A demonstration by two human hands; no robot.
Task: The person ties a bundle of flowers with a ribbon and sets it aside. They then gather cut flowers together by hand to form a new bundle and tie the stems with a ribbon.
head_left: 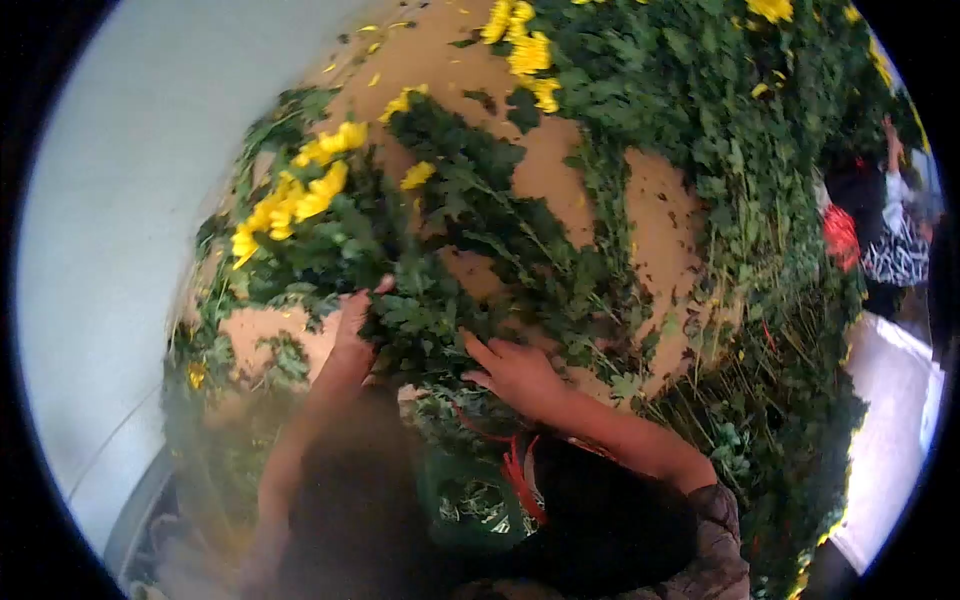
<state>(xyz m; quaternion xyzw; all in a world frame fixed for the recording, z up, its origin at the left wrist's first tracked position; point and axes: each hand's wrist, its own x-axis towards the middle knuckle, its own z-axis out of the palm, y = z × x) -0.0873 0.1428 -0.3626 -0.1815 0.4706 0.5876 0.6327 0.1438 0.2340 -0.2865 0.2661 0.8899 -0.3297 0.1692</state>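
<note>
A bunch of yellow chrysanthemums point(300, 195) lies with its blooms to the upper left, its leafy part reaching down between my hands. My left hand point(352, 330) is closed round the near side of this bunch; leaves hide most of its fingers. On the right side of the same leaves is my right hand point(522, 375), its index finger and thumb apart and the fingertips touching or just beside the foliage. Another leafy bunch point(500, 215) slants across the surface just beyond. Red ties point(520, 478) hang near my body, below the right forearm.
A brown table surface point(555, 165) carries loose leaves and petals. Large heaps of chrysanthemum stems point(680, 90) cover the back and right. A pale wall point(130, 220) stands at left. Another person point(895, 220) is at the far right, beside a red bundle point(841, 238).
</note>
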